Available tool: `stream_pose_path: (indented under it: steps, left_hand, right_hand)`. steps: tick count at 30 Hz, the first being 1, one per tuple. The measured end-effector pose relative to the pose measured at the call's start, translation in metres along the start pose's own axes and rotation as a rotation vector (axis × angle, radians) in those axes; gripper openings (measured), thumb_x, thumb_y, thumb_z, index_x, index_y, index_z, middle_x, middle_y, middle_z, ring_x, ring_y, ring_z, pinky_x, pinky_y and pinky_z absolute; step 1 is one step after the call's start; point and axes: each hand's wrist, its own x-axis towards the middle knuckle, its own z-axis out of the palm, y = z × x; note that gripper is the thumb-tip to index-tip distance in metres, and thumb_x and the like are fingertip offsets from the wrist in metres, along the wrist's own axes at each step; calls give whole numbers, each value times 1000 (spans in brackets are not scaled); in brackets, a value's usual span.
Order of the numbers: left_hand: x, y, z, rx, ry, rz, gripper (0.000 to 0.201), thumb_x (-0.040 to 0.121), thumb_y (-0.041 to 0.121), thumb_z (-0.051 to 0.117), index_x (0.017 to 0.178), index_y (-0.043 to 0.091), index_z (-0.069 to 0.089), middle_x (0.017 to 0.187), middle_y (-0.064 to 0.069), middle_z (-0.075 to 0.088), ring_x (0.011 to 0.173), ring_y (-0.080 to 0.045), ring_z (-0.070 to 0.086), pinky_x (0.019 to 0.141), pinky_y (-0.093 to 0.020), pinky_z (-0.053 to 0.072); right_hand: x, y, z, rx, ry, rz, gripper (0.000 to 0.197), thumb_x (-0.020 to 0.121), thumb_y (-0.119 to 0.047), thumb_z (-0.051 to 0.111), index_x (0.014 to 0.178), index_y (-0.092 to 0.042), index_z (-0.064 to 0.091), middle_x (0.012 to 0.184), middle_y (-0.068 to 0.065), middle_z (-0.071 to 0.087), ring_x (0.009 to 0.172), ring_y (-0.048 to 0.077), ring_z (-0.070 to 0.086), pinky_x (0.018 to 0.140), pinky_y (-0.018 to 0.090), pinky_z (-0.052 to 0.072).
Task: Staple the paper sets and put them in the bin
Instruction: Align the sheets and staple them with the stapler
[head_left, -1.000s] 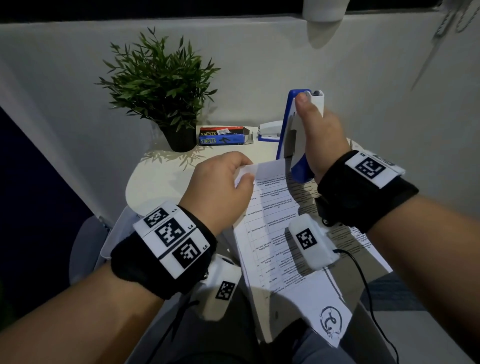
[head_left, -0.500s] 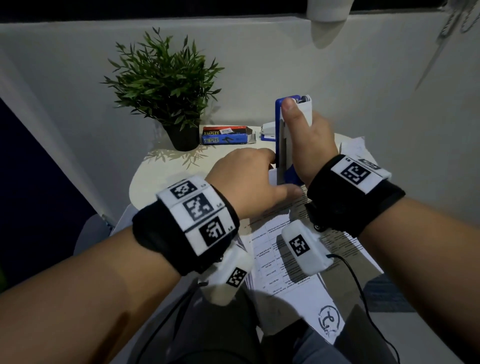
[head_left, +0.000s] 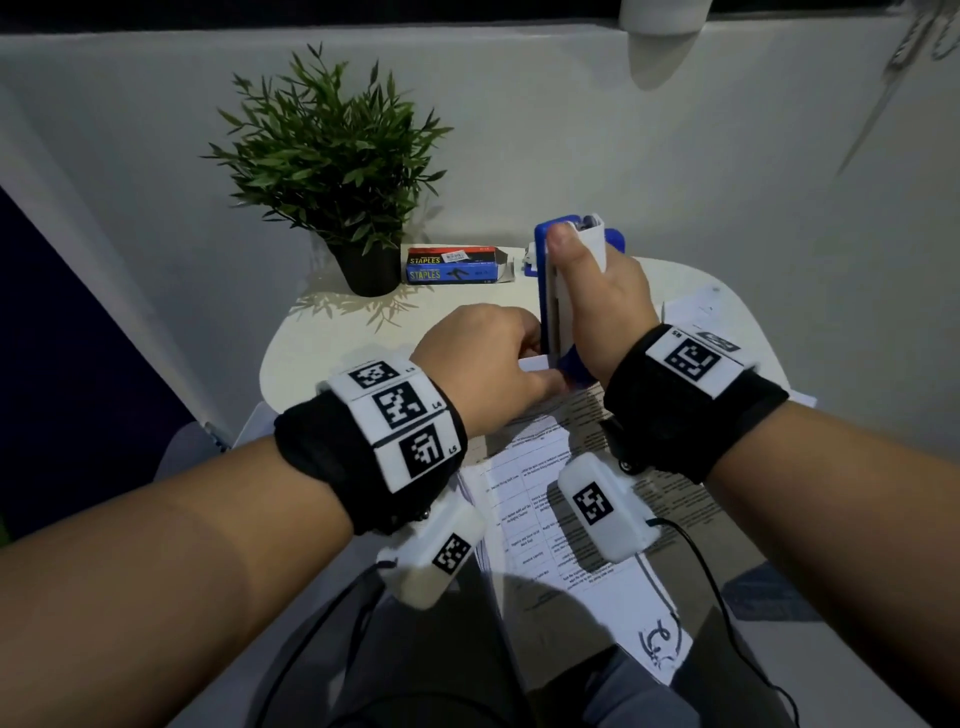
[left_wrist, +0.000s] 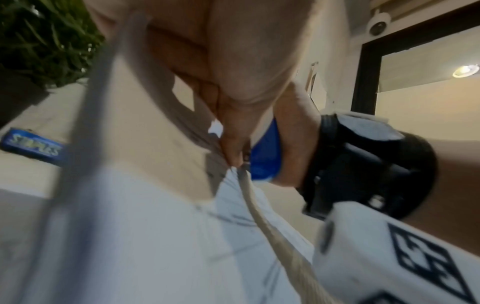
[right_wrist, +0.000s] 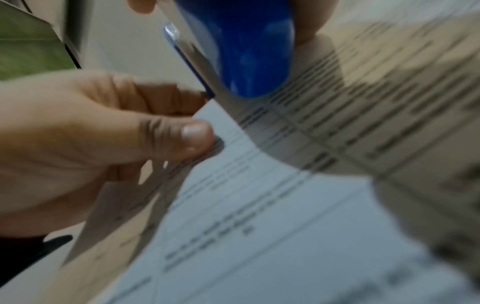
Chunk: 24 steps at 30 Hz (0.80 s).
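A blue and white stapler stands upright over the table, gripped in my right hand with the thumb along its side. Its lower blue end sits on the top corner of a printed paper set. My left hand pinches that corner between thumb and fingers, right beside the stapler. In the right wrist view the left thumb presses on the top sheet. The sheets hang over the table's near edge towards my lap. No bin is in view.
A potted green plant stands at the back left of the small round white table. A box of staples lies next to it. More printed sheets lie on the right of the table. A white wall runs behind.
My right hand has swung the stapler upright and lowered it onto the paper's top corner. My left hand moved right with the corner, up against the stapler.
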Motion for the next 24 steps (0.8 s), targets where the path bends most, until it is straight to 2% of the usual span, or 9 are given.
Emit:
stream_pose_path:
  steps: [2, 4, 7, 9, 11, 13, 17, 20, 24]
  left_hand:
    - [1, -5, -1, 31, -48, 5, 37, 80, 39, 70, 114, 25, 63, 105, 5, 65, 85, -10, 55, 77, -23, 44]
    - [3, -8, -3, 22, -46, -12, 42, 81, 36, 70, 120, 24, 61, 110, 4, 64, 94, -11, 56, 81, -23, 44]
    - [4, -5, -2, 9, -44, -29, 35, 80, 35, 71, 113, 23, 65, 99, 5, 63, 95, -14, 57, 79, -26, 45]
    - [4, -4, -1, 2, -41, -26, 30, 80, 35, 71, 107, 23, 67, 93, 6, 62, 93, -14, 56, 76, -25, 43]
    - [4, -3, 0, -9, -39, -18, 29, 80, 35, 70, 107, 23, 67, 99, 6, 64, 93, -12, 55, 77, -25, 42]
    - [5, -2, -1, 0, -37, -1, 30, 81, 35, 69, 109, 24, 67, 104, 6, 65, 93, -11, 52, 77, -24, 41]
    - [6, -1, -2, 35, -46, 12, 30, 82, 35, 68, 111, 24, 66, 107, 6, 64, 99, -12, 53, 79, -24, 40]
    - [6, -3, -1, 41, -37, 19, 30, 82, 35, 68, 110, 25, 66, 107, 6, 64, 92, -8, 49, 77, -23, 38]
    - [7, -5, -1, 41, -30, 31, 29, 82, 35, 68, 109, 25, 66, 107, 7, 63, 89, -6, 44, 77, -22, 37]
  right_hand:
    - [-1, 3, -3, 3, -13, 16, 42, 79, -59, 43, 71, -20, 55, 66, -10, 57, 59, -3, 52, 61, 18, 40]
    - [-1, 7, -6, 27, 2, 47, 57, 68, -69, 41, 79, -16, 59, 75, -4, 61, 72, 10, 59, 70, 25, 46]
    - [-3, 9, -10, 91, 32, 108, 52, 68, -71, 43, 80, -23, 59, 76, -3, 65, 76, 17, 64, 76, 35, 50]
    - [-1, 11, -13, 145, 51, 155, 64, 63, -76, 44, 92, -22, 62, 87, 2, 69, 84, 20, 67, 83, 40, 53]
    - [0, 11, -15, 198, 70, 183, 80, 59, -79, 43, 105, -18, 64, 99, 9, 70, 93, 27, 67, 90, 50, 51]
    - [1, 10, -17, 239, 69, 177, 82, 61, -78, 44, 110, -16, 64, 103, 14, 69, 95, 33, 67, 91, 55, 50]
    - [-2, 8, -19, 287, 60, 174, 77, 62, -77, 49, 108, -18, 67, 103, 15, 70, 94, 35, 67, 90, 58, 49]
    - [-3, 6, -21, 334, 81, 231, 82, 58, -78, 54, 110, -17, 66, 104, 14, 70, 95, 34, 68, 89, 55, 52]
    - [-1, 9, -23, 378, 80, 240, 69, 69, -68, 49, 109, -15, 67, 102, 12, 71, 94, 32, 68, 90, 55, 52]
